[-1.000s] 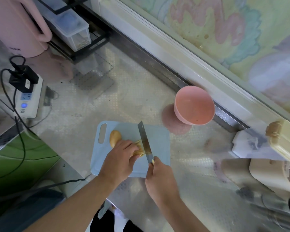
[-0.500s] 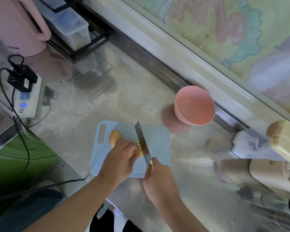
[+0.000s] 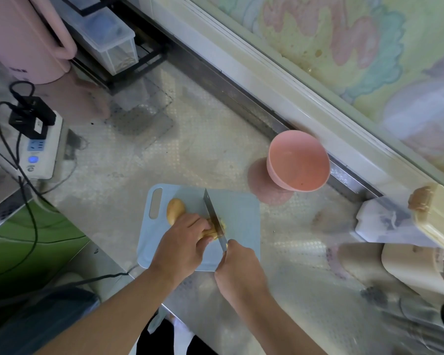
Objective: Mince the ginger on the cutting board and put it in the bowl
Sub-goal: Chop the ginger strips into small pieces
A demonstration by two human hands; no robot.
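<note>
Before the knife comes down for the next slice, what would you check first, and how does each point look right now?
1. Left hand holds the ginger steady: ok.
2. Left fingertips clear of the knife blade: cannot tell, they are very close.
3. Right hand has a firm grip on the handle: ok.
4. Ginger lies on the cutting board: ok.
5. Pink bowl upright, beside the board: ok.

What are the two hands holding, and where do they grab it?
The right hand grips the knife by its handle, hidden inside the fist. The left hand holds the ginger down at its near end, beside the blade.
</note>
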